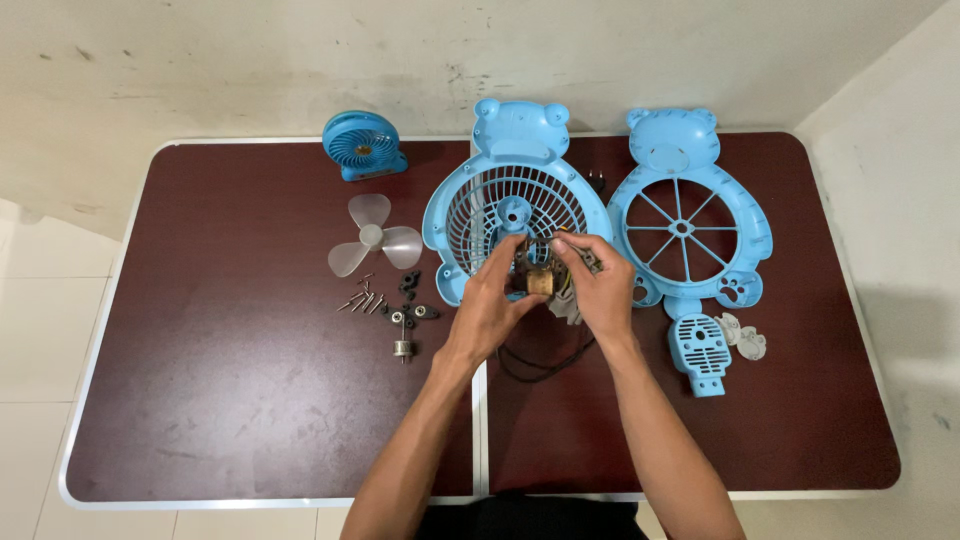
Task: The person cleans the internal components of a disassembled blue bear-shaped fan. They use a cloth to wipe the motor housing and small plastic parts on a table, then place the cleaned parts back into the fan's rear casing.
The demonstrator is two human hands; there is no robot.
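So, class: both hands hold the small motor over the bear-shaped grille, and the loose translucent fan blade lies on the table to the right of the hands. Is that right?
Not quite. The head view shows the fan blade on the left of the hands, above the screws. The rest stands: left hand and right hand hold the motor over the bear-shaped grille.

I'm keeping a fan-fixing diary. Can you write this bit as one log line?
left hand: holds motor | right hand: holds motor | beneath: blue bear grille | left: fan blade, screws
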